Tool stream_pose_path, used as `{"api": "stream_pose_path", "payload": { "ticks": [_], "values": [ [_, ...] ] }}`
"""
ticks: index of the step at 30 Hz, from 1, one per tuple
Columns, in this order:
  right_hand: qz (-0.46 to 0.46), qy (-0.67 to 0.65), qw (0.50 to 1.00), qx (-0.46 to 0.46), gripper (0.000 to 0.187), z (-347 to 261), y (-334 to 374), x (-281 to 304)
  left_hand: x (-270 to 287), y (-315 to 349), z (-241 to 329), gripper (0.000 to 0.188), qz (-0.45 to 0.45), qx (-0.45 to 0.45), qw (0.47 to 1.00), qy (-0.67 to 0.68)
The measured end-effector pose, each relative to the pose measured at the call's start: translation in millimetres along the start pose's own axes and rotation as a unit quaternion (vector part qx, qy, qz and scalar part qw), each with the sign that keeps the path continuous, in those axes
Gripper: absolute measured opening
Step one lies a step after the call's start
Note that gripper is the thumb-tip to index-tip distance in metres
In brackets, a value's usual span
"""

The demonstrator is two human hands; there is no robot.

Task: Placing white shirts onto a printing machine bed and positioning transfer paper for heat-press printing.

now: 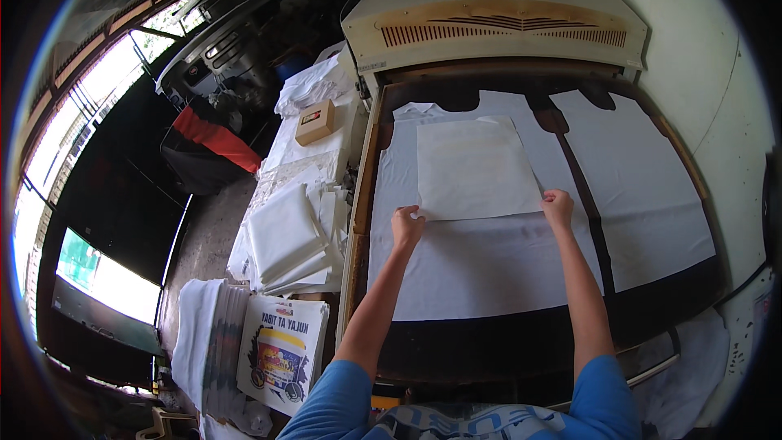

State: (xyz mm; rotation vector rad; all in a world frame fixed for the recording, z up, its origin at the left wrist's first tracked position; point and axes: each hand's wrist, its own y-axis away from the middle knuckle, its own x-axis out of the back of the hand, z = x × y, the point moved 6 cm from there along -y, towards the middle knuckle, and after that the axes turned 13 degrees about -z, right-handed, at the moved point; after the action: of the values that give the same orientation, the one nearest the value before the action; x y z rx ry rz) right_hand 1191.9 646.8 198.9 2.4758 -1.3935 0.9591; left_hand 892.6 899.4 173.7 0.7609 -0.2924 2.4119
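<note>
My left hand (406, 225) and right hand (558, 207) are both closed down on the near corners of the pale paper sheet (474, 168), fingers curled and pressing it flat. The sheet lies on the white garment panel (472, 261) spread over the dark press bed (521, 334). To do this well, I judge I should keep both corners level, square the sheet's near edge to the fabric, and smooth outward so no crease gets trapped beneath. A 2nd white panel (643, 187) lies beside it to my right, untouched. Beyond, the cream machine housing (497, 28) covers the bed's far end, so I cannot see where the fabric stops. I cannot tell whether the sheet carries a print. The side table (305, 195) holds folded white stacks, blurred at the rim.
</note>
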Motion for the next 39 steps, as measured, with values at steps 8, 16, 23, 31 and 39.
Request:
{"api": "stream_pose_path", "payload": {
  "ticks": [8, 16, 23, 31, 39],
  "values": [
    [-0.002, 0.187, 0.982, 0.013, 0.021, -22, 22, 7, 7, 31, 34, 0.036, -0.017, 0.028, 0.983, -0.178],
    [-0.050, 0.305, 0.950, 0.044, 0.026, -37, 49, -4, -4, 46, 35, 0.038, -0.055, 0.005, 0.952, -0.301],
    [-0.055, 0.326, 0.943, 0.046, 0.029, -40, 51, -4, -1, 41, 30, 0.037, -0.070, 0.004, 0.959, -0.275],
    [-0.082, 0.321, 0.941, 0.065, 0.037, -48, 54, -10, 32, 62, 20, 0.039, -0.012, -0.048, 0.985, -0.162],
    [-0.025, 0.173, 0.961, 0.216, 0.026, -71, 128, 20, 193, 252, -98, 0.031, 0.261, -0.003, 0.958, -0.115]
  ]
}}
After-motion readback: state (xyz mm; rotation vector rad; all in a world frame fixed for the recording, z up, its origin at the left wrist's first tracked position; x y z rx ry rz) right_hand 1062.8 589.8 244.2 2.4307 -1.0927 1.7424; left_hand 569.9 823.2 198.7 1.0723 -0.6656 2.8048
